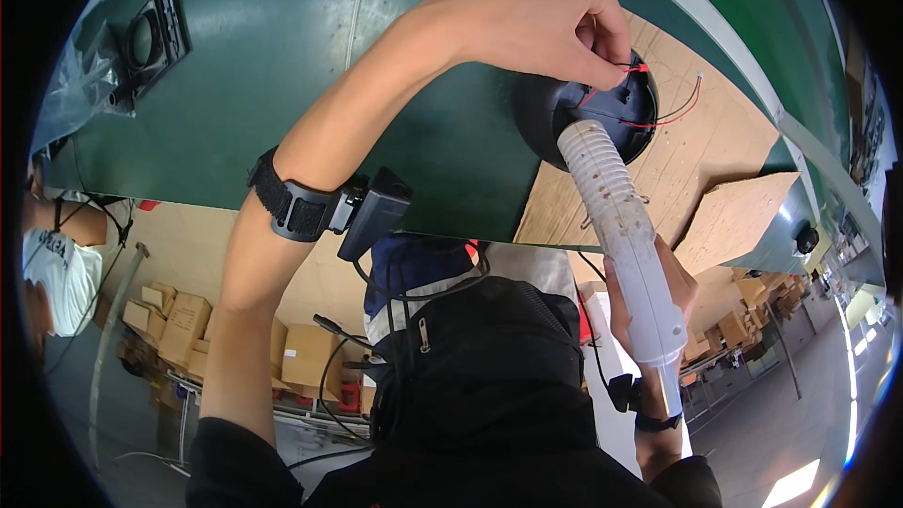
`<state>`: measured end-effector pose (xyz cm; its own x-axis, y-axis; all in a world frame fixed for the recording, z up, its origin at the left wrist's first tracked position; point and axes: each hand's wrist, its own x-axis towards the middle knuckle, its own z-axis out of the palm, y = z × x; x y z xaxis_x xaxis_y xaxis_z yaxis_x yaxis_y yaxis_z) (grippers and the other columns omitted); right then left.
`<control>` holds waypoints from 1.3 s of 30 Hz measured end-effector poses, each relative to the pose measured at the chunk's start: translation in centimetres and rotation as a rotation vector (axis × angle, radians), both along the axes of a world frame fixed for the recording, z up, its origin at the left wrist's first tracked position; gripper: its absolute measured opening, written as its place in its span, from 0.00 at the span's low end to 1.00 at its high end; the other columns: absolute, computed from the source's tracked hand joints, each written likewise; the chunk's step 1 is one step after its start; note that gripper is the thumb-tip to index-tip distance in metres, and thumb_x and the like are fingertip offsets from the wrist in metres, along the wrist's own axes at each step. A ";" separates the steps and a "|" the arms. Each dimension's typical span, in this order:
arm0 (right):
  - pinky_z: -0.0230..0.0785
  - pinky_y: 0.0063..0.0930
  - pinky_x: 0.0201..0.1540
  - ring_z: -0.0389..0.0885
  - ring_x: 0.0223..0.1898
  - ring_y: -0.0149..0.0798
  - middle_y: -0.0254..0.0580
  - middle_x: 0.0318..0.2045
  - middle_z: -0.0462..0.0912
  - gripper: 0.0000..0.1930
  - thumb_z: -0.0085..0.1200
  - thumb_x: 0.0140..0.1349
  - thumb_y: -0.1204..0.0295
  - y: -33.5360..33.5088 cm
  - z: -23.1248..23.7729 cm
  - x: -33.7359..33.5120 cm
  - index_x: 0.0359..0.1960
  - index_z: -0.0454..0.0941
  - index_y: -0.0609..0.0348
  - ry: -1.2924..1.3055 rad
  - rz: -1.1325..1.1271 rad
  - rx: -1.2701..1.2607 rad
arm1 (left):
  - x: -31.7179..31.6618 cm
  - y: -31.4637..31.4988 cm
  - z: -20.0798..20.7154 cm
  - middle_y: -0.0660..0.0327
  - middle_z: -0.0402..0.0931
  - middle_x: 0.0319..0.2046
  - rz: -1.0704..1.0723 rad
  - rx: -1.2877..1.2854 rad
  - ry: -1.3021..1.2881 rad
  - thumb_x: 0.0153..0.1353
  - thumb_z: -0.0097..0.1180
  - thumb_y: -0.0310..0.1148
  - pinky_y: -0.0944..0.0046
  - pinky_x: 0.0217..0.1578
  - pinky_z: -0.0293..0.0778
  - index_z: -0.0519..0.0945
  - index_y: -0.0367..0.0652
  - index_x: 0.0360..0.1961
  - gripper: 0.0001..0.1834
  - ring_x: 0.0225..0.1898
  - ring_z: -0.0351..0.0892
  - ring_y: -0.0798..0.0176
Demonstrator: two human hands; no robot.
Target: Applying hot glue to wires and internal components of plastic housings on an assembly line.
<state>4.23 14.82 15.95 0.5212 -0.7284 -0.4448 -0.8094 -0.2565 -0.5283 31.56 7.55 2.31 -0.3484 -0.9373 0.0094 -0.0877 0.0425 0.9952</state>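
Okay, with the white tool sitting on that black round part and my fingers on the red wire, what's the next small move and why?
Probably hold the red wire steady and bring the tool tip to that joint. The left hand pinches it at the rim of the black round housing, the right hand holds the white tool, and another red wire end hangs loose.

My left arm reaches up and across, elbow bent, a black strap on the wrist. My left hand (541, 19) curls downward, thumb and fingertips pinched together. My right hand (658, 296) sits lower, fingers wrapped in a closed grip, forearm mostly hidden.
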 end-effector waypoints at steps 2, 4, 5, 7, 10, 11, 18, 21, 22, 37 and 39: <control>0.78 0.33 0.36 0.87 0.30 0.48 0.51 0.32 0.84 0.13 0.63 0.59 0.76 0.1 -0.1 0.0 0.44 0.79 0.69 0.002 -0.001 -0.012 | 0.3 -0.2 0.3 0.59 0.80 0.21 -0.034 0.121 0.064 0.55 0.67 0.32 0.66 0.28 0.71 0.86 0.34 0.30 0.10 0.25 0.76 0.69; 0.78 0.32 0.35 0.87 0.30 0.48 0.51 0.32 0.84 0.13 0.63 0.59 0.76 0.0 -0.2 0.0 0.44 0.79 0.69 -0.006 0.020 -0.020 | 0.5 -0.3 0.6 0.58 0.80 0.21 -0.044 0.171 0.093 0.56 0.67 0.30 0.66 0.28 0.71 0.84 0.31 0.29 0.10 0.24 0.75 0.69; 0.78 0.32 0.35 0.87 0.30 0.47 0.51 0.31 0.84 0.13 0.63 0.59 0.76 0.0 -0.1 -0.1 0.44 0.80 0.69 -0.001 0.006 -0.005 | 0.5 -0.3 0.7 0.58 0.80 0.21 -0.037 0.161 0.089 0.56 0.67 0.30 0.66 0.28 0.71 0.84 0.31 0.29 0.10 0.24 0.75 0.69; 0.78 0.32 0.34 0.86 0.29 0.47 0.51 0.31 0.83 0.12 0.63 0.59 0.77 -0.1 0.1 -0.1 0.43 0.80 0.68 0.018 -0.020 0.029 | 0.4 -0.1 0.8 0.57 0.80 0.21 0.012 0.088 0.091 0.56 0.67 0.31 0.67 0.27 0.71 0.84 0.31 0.29 0.11 0.23 0.75 0.69; 0.77 0.31 0.32 0.86 0.28 0.47 0.51 0.30 0.83 0.10 0.62 0.59 0.78 -0.2 0.2 -0.2 0.42 0.80 0.69 0.033 -0.012 0.020 | 0.1 0.9 1.1 0.58 0.79 0.20 0.100 -0.032 0.039 0.55 0.67 0.32 0.67 0.27 0.71 0.85 0.33 0.30 0.11 0.23 0.76 0.68; 0.76 0.31 0.32 0.85 0.28 0.47 0.51 0.30 0.83 0.10 0.62 0.59 0.78 -0.2 0.2 -0.3 0.41 0.80 0.69 0.020 -0.007 0.013 | 0.0 1.5 1.2 0.60 0.78 0.19 0.104 -0.025 -0.023 0.54 0.67 0.34 0.67 0.27 0.71 0.86 0.36 0.31 0.10 0.23 0.75 0.68; 0.75 0.31 0.30 0.85 0.26 0.46 0.50 0.29 0.82 0.08 0.62 0.60 0.78 -0.3 0.1 -0.7 0.40 0.80 0.69 0.011 -0.047 0.013 | -0.6 7.0 2.0 0.59 0.75 0.23 0.198 -0.076 0.062 0.55 0.66 0.25 0.62 0.27 0.73 0.84 0.37 0.32 0.05 0.24 0.76 0.60; 0.75 0.31 0.30 0.85 0.26 0.46 0.50 0.29 0.82 0.08 0.61 0.60 0.79 -0.7 0.2 -0.9 0.40 0.80 0.69 -0.003 -0.023 0.008 | -0.9 9.3 2.1 0.60 0.76 0.29 0.216 -0.159 -0.061 0.53 0.67 0.25 0.59 0.31 0.76 0.84 0.38 0.34 0.07 0.29 0.78 0.54; 0.75 0.31 0.29 0.85 0.26 0.47 0.50 0.29 0.82 0.08 0.61 0.60 0.79 -0.9 0.3 -0.9 0.40 0.81 0.69 -0.010 -0.016 0.011 | -1.0 9.8 2.0 0.60 0.76 0.30 0.218 -0.201 -0.106 0.53 0.67 0.26 0.58 0.31 0.77 0.84 0.39 0.34 0.07 0.30 0.79 0.55; 0.75 0.31 0.28 0.85 0.25 0.47 0.51 0.29 0.82 0.11 0.62 0.55 0.80 -1.7 0.3 -1.2 0.41 0.81 0.69 0.015 0.078 -0.001 | -1.7 10.4 1.8 0.58 0.79 0.31 0.238 -0.406 -0.268 0.44 0.72 0.21 0.63 0.27 0.79 0.86 0.35 0.33 0.12 0.30 0.82 0.56; 0.75 0.31 0.28 0.85 0.25 0.47 0.51 0.29 0.82 0.11 0.62 0.55 0.80 -1.6 0.4 -1.3 0.40 0.81 0.69 0.011 0.051 0.007 | -1.7 10.0 1.9 0.58 0.81 0.31 0.299 -0.376 -0.225 0.45 0.71 0.20 0.64 0.28 0.79 0.86 0.36 0.33 0.11 0.29 0.82 0.57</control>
